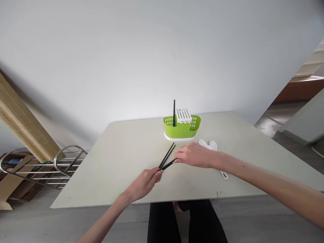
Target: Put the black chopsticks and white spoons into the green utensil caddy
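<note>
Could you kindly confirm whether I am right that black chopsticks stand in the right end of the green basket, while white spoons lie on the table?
Not quite: the black chopsticks stand in the left end of the green basket, as the head view shows. White spoons do lie on the table.

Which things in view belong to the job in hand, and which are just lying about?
Job in hand:
black chopsticks, held by left hand and right hand
green basket with upright chopsticks, likely
white spoons, likely

Just lying about, apparently:
metal rack
tan panel
cardboard box
</note>
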Demonstrator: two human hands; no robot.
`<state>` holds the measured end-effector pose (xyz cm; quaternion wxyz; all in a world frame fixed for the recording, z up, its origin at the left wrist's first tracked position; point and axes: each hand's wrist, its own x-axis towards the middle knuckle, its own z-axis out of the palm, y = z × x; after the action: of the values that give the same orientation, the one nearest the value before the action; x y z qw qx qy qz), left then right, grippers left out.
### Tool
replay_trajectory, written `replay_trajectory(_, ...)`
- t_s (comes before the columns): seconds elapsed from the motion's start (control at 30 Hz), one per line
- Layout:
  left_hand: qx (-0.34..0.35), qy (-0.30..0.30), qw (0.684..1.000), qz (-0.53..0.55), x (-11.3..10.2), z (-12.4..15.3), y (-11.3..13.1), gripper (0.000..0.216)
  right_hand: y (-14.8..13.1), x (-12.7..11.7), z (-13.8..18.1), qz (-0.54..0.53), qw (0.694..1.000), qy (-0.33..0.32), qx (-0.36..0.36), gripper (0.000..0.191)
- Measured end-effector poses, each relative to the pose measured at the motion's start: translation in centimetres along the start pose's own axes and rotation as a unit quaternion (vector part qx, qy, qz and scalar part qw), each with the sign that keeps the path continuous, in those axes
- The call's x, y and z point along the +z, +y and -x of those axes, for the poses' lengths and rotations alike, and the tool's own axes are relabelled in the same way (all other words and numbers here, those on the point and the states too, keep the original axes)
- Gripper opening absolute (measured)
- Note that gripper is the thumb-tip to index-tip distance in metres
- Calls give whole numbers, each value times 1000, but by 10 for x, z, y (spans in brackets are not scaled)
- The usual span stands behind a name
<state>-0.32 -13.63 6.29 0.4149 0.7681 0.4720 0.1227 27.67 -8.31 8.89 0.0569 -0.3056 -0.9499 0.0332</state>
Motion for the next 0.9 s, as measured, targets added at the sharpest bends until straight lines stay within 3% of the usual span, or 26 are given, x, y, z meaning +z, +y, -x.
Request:
replay_trajectory(0.23, -11, -5, 1000, 23, -4, 5, -10, 50, 11, -13, 5, -224, 969, 8, 103, 30)
replay_trajectory(0.33, -15, -1, 1000, 25, -5, 6, -10, 52, 8, -7, 4, -339, 930, 38, 135, 30)
replay_trajectory(0.43, -17, -6, 999, 28, -7, 7, -9, 52, 6, -1, 2, -433, 888, 69, 135, 47)
replay_trajectory(0.6, -24, -29, 999, 35, -7, 7, -6, 53, 1, 1, -3, -496, 857, 94, 104, 67)
replay_trajectory(0.9, -14, -20, 999, 29, -3, 6, -7, 55, -6, 1, -6, -550, 820, 123, 103, 64)
